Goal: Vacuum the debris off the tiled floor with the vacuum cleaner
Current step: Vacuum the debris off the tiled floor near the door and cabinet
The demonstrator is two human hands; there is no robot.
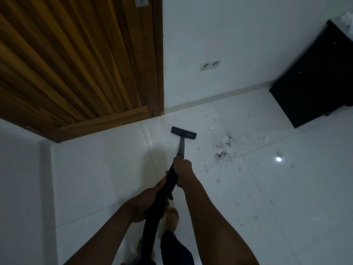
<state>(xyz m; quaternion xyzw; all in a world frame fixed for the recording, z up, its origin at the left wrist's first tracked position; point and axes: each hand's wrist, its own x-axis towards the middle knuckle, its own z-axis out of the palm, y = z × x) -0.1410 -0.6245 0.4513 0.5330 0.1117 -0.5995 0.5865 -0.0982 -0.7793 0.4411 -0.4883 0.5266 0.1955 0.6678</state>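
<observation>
The vacuum cleaner's black floor head (pixel 183 132) lies flat on the white tiled floor (pixel 99 169), near the foot of the wooden door. Its grey tube (pixel 181 148) runs back into a black hose (pixel 168 188). My right hand (pixel 183 172) grips the hose just below the tube. My left hand (pixel 148 202) holds the hose lower down, closer to my body. A patch of dark debris (pixel 224 148) lies on the tiles to the right of the floor head, with smaller bits scattered farther right and nearer me.
A slatted wooden door (pixel 66 64) stands at the upper left. A white wall with a double socket (pixel 210 64) runs behind the floor head. A black cabinet (pixel 317 79) sits at the right. My bare foot (pixel 172 217) is under the hose.
</observation>
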